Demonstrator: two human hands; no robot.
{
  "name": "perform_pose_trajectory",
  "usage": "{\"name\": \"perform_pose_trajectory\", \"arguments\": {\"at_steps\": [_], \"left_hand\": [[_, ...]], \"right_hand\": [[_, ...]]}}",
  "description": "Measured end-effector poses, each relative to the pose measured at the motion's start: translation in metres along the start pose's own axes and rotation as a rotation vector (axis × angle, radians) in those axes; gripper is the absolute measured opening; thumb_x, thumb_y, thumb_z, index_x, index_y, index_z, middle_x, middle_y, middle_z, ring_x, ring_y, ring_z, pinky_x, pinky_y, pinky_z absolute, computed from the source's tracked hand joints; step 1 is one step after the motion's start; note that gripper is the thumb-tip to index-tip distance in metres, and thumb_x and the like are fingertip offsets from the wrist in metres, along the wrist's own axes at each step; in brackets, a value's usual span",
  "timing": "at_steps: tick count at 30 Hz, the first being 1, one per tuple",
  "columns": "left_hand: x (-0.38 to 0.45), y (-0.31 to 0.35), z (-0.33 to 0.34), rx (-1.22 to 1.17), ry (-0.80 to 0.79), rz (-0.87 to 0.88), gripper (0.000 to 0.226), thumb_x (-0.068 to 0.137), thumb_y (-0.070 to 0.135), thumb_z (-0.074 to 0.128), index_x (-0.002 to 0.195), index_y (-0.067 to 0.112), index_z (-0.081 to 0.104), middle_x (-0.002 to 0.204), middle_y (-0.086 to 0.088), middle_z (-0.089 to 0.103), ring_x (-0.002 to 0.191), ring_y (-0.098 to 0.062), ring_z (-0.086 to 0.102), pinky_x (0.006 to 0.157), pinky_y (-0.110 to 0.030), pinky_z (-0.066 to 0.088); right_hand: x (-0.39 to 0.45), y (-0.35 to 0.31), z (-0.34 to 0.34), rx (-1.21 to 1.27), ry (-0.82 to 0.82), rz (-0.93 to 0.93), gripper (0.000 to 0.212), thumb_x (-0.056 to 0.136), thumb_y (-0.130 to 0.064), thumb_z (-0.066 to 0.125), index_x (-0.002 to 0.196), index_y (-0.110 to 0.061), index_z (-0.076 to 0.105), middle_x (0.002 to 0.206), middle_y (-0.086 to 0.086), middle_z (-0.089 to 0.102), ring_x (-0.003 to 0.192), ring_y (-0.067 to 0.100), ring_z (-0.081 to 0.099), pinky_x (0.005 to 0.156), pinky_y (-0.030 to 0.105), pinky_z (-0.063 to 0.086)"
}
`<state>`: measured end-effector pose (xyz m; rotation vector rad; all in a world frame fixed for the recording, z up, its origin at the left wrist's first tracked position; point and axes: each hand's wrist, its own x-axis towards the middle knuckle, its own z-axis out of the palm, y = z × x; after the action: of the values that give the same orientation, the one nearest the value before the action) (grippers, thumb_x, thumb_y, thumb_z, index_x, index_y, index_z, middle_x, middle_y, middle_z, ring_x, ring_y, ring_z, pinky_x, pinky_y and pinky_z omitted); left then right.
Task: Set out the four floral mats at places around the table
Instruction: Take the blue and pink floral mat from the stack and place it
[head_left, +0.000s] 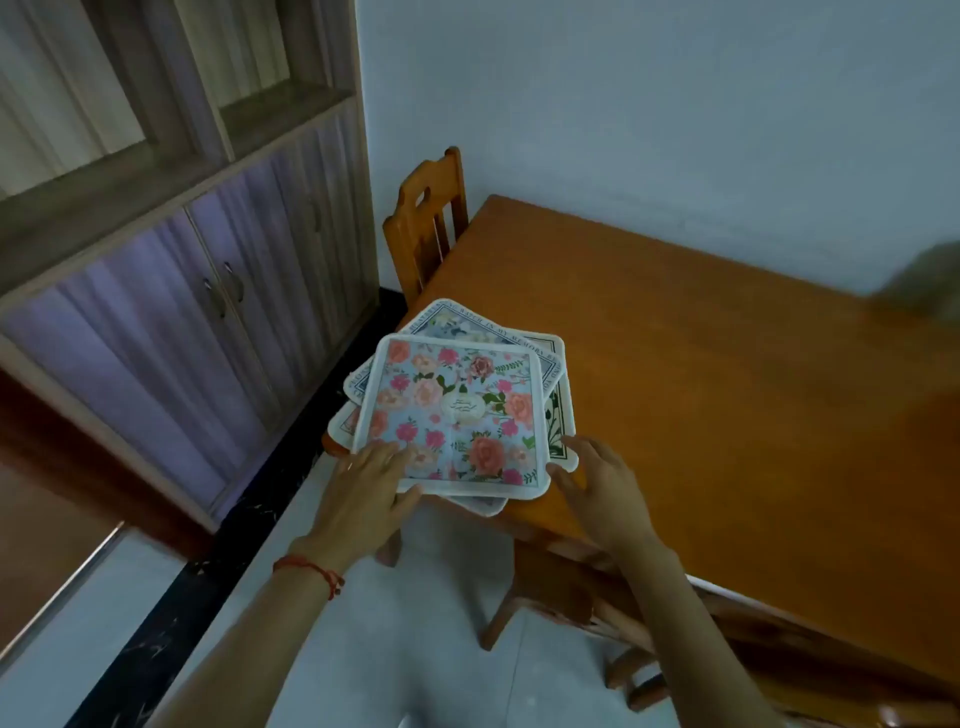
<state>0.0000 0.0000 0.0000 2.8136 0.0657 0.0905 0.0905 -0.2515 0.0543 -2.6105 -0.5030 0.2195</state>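
From the head camera, a loose stack of floral mats (457, 410) lies on the near left corner of the wooden surface (701, 395), skewed so that the corners fan out and overhang the surface's edge on the left and near sides. The top mat (454, 415) has a pale blue ground with pink and peach roses and a white border. Beneath it shows a mat with a blue lettered border (498, 327) on the far side, and another with green stems on white (561, 415) pokes out at the right. A further edge peeps out at the near side, too little of it to tell the pattern.

The left hand (363, 483) rests on the near left corner of the top mat, fingers lying flat across the print and the thumb tucked under the mat's near edge, so its grip pinches that corner. A red string bracelet (311, 569) circles the left wrist. The right hand (597, 483) hovers just beside the stack's near right corner, fingers spread and relaxed, its grip released and holding nothing; whether a fingertip touches the mats cannot be told.

A wooden chair (426, 223) stands at the far left end of the surface, against the pale wall (649, 104). A cabinet with purple-tinted doors (197, 291) fills the left.
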Motion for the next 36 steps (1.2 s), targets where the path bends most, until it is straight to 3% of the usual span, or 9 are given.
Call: {"name": "perform_pose_trajectory", "arguments": {"at_steps": [8, 12, 18, 22, 26, 30, 33, 36], "left_hand": [[0.024, 0.003, 0.018, -0.041, 0.05, -0.129, 0.05, 0.078, 0.039, 0.04, 0.101, 0.001, 0.065, 0.093, -0.016, 0.069, 0.08, -0.031, 0.067, 0.065, -0.044, 0.057], [0.03, 0.014, 0.03, -0.24, 0.128, -0.293, 0.064, 0.078, 0.047, 0.036, 0.113, -0.001, 0.061, 0.108, -0.019, 0.065, 0.098, -0.033, 0.063, 0.082, -0.041, 0.052], [0.038, 0.038, 0.035, -0.679, 0.202, -0.679, 0.07, 0.071, 0.059, 0.041, 0.123, 0.015, 0.055, 0.128, -0.005, 0.056, 0.119, -0.021, 0.049, 0.095, -0.03, 0.04], [0.047, 0.056, 0.039, -0.811, 0.317, -0.813, 0.04, 0.088, 0.031, 0.057, 0.124, 0.015, 0.054, 0.12, 0.004, 0.052, 0.109, -0.007, 0.045, 0.089, -0.02, 0.035], [0.051, 0.063, 0.053, -0.913, 0.394, -1.034, 0.031, 0.089, 0.02, 0.057, 0.12, 0.017, 0.056, 0.109, 0.005, 0.055, 0.1, -0.01, 0.05, 0.071, -0.009, 0.037], [0.051, 0.066, 0.072, -0.904, 0.452, -1.21, 0.018, 0.086, 0.016, 0.061, 0.103, 0.014, 0.057, 0.096, -0.001, 0.057, 0.095, -0.019, 0.057, 0.065, -0.008, 0.035], [0.05, 0.067, 0.082, -0.906, 0.451, -1.266, 0.03, 0.084, 0.02, 0.064, 0.111, 0.006, 0.057, 0.095, -0.001, 0.057, 0.089, -0.016, 0.054, 0.064, -0.007, 0.035], [0.052, 0.064, 0.089, -0.955, 0.444, -1.31, 0.029, 0.084, 0.02, 0.064, 0.109, 0.009, 0.056, 0.094, -0.002, 0.057, 0.087, -0.016, 0.054, 0.068, -0.015, 0.038]], "right_hand": [[0.065, 0.008, 0.006, -0.008, -0.076, -0.107, 0.045, 0.091, -0.03, 0.052, 0.133, -0.014, 0.044, 0.137, 0.006, 0.046, 0.125, 0.025, 0.043, 0.101, 0.043, 0.04], [0.102, 0.009, 0.009, 0.003, -0.155, -0.194, 0.042, 0.091, -0.028, 0.053, 0.131, -0.015, 0.046, 0.135, 0.006, 0.048, 0.122, 0.025, 0.046, 0.096, 0.038, 0.043], [0.158, 0.008, 0.016, 0.06, -0.301, -0.253, 0.038, 0.092, -0.023, 0.051, 0.129, -0.011, 0.048, 0.132, 0.011, 0.048, 0.116, 0.029, 0.05, 0.088, 0.033, 0.042], [0.188, 0.003, 0.024, 0.062, -0.372, -0.272, 0.038, 0.092, -0.025, 0.052, 0.127, -0.011, 0.049, 0.131, 0.012, 0.05, 0.1, 0.029, 0.058, 0.084, 0.033, 0.045], [0.218, -0.004, 0.032, 0.048, -0.42, -0.318, 0.037, 0.092, -0.021, 0.052, 0.128, -0.011, 0.05, 0.13, 0.017, 0.053, 0.085, 0.027, 0.062, 0.079, 0.031, 0.044], [0.245, -0.01, 0.041, 0.037, -0.429, -0.368, 0.032, 0.091, -0.015, 0.055, 0.122, -0.006, 0.056, 0.123, 0.02, 0.057, 0.106, 0.037, 0.056, 0.088, 0.04, 0.043], [0.264, -0.01, 0.049, 0.079, -0.435, -0.315, 0.037, 0.089, -0.022, 0.058, 0.123, -0.008, 0.055, 0.129, 0.015, 0.054, 0.116, 0.031, 0.051, 0.092, 0.033, 0.04], [0.283, -0.005, 0.06, 0.069, -0.46, -0.319, 0.037, 0.089, -0.02, 0.058, 0.124, -0.009, 0.055, 0.135, 0.013, 0.05, 0.12, 0.028, 0.049, 0.091, 0.028, 0.037]]}}
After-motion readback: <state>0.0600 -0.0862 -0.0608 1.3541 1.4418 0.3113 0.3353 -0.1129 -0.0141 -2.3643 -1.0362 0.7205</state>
